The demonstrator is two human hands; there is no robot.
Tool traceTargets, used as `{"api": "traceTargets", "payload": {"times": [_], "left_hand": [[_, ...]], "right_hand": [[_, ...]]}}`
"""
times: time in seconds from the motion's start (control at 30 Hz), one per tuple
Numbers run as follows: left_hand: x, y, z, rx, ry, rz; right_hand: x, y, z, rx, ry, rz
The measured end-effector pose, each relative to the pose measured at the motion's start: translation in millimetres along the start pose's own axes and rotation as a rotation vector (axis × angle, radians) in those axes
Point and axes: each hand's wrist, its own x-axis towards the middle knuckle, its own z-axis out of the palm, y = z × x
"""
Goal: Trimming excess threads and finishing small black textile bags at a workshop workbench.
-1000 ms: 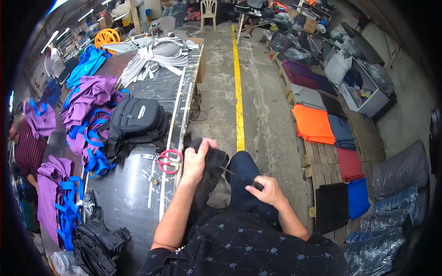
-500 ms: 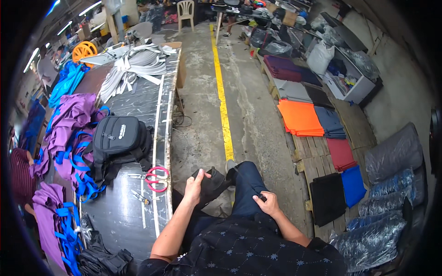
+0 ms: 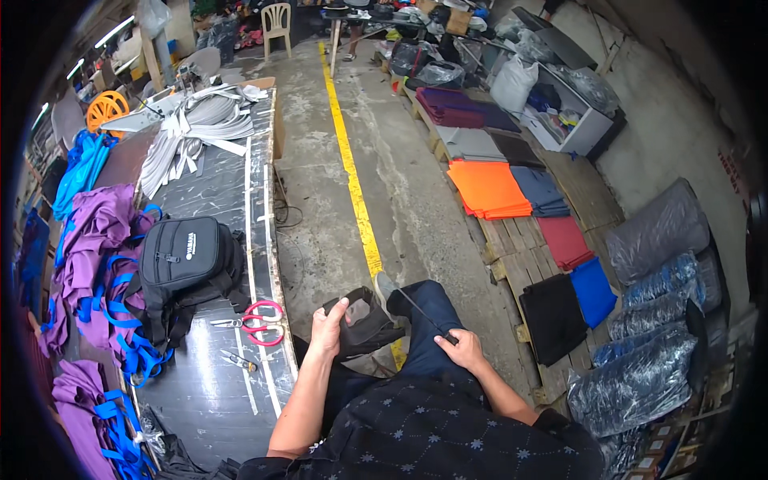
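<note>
My left hand (image 3: 326,326) is closed on the edge of a black fabric bag (image 3: 366,334), its thumb up along the rim. The bag hangs beside my left leg, and part of its greyish inside shows. In my right hand (image 3: 462,350) is the end of a thin black strap (image 3: 422,308), gripped above my thigh. That strap runs taut up toward my knee near the bag; where it joins is hard to make out. On the table to my left lie red-handled scissors (image 3: 264,323) and small thread snips (image 3: 238,361), both apart from my hands.
A black bag (image 3: 190,254) stands on the dark table (image 3: 208,408) beside purple fabric (image 3: 96,232) with blue straps. White strips (image 3: 196,128) are heaped farther back. On the right, folded fabric stacks (image 3: 490,190) lie on wooden pallets (image 3: 512,276), near plastic-wrapped rolls (image 3: 632,384).
The view has turned, so the surroundings sit farther left. The bag in my left hand shows more of its opening. Both hands keep their grip and have barely moved.
</note>
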Motion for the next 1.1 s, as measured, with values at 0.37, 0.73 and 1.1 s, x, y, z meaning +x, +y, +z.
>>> {"api": "traceTargets", "payload": {"times": [0.37, 0.73, 1.1], "left_hand": [[2.1, 1.7, -4.3, -0.115, -0.075, -0.147], [8.3, 0.1, -10.6, -0.345, -0.092, -0.263], [6.9, -6.2, -4.4, -0.026, -0.204, -0.162]], "right_hand": [[9.0, -16.7, 0.4, 0.002, -0.015, 0.185], [20.8, -13.9, -0.4, -0.027, -0.103, 0.24], [23.8, 3.7, -0.3, -0.013, -0.084, 0.235]]}}
